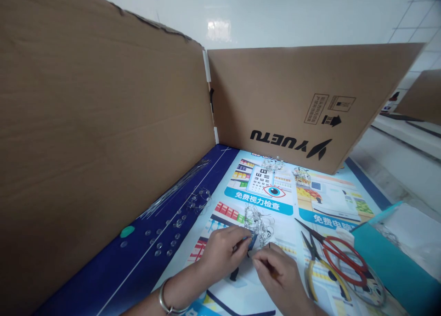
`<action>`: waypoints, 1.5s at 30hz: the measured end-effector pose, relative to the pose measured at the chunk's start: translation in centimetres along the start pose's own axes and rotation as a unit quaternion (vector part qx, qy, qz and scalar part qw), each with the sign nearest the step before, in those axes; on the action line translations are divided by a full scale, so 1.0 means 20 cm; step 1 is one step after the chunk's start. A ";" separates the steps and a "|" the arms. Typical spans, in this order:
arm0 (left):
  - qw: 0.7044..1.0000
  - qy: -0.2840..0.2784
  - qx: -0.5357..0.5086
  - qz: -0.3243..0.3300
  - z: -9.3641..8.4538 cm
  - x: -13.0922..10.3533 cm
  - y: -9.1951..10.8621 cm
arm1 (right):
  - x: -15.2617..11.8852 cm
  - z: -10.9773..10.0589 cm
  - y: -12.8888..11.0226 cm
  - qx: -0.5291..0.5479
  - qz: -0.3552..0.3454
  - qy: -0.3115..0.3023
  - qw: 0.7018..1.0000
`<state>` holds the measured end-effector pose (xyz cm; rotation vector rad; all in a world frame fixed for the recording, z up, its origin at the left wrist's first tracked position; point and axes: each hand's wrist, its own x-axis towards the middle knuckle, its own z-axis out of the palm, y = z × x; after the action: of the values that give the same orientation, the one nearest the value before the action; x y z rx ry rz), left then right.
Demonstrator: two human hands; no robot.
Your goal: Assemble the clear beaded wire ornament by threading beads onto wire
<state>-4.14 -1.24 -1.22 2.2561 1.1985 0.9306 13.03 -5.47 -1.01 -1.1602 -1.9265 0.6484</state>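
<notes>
My left hand (225,248) is closed in a pinch, wrist ringed by a silver bangle (165,300). Facing it, my right hand (278,271) is also pinched, its fingertips a small gap away. What sits between the fingertips is too small to make out. Just beyond both hands lies a tangle of thin silvery wire (260,222), its near end close to my left fingertips. To the right of my right hand rest yellow-handled pliers (315,261) and red-handled scissors (344,256), partly overlapping.
Clear beads (168,235) and thin wire lengths (172,187) lie on the blue strip at left, near a green oval piece (127,232). Cardboard walls (103,114) stand left and behind. More wire clusters (272,164) sit at the back. A teal box (396,256) is at right.
</notes>
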 end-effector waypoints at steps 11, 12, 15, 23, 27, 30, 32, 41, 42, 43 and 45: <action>0.994 0.044 -0.027 -0.093 0.00 0.01 -0.01 | 0.00 0.00 0.01 -0.007 0.012 -0.004 1.000; 0.994 0.045 -0.032 -0.096 0.00 0.01 -0.01 | 0.00 0.00 0.01 -0.007 0.012 -0.004 1.000; 0.992 0.051 -0.054 -0.106 0.00 0.02 0.00 | -0.01 0.00 0.01 -0.007 0.008 -0.006 1.000; 0.970 0.062 -0.159 -0.175 -0.01 0.03 0.00 | -0.01 0.00 0.01 -0.010 0.007 -0.008 1.000; 0.956 0.081 -0.204 -0.195 -0.01 0.04 -0.02 | -0.01 0.00 0.01 -0.008 0.005 -0.009 1.000; 0.950 0.086 -0.225 -0.196 0.00 0.03 -0.03 | -0.01 0.00 0.02 -0.006 0.001 -0.004 1.000; 0.947 0.084 -0.237 -0.200 0.01 0.03 -0.04 | 0.00 0.00 0.01 -0.006 -0.004 0.001 1.000; 0.930 0.077 -0.279 -0.227 0.00 0.05 -0.06 | -0.01 -0.01 0.00 -0.016 -0.011 -0.008 1.000; 0.929 0.075 -0.281 -0.228 0.00 0.05 -0.06 | -0.01 -0.01 0.00 -0.018 -0.011 -0.010 1.000; 0.929 0.074 -0.282 -0.227 0.00 0.05 -0.06 | -0.01 -0.01 0.00 -0.018 -0.012 -0.013 1.000; 0.931 0.074 -0.280 -0.224 0.00 0.05 -0.06 | -0.01 0.00 0.00 -0.017 -0.012 -0.018 1.000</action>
<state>-4.47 0.22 -1.67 1.4128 1.2387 1.0930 13.18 -5.63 -1.09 -1.1528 -1.9852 0.6299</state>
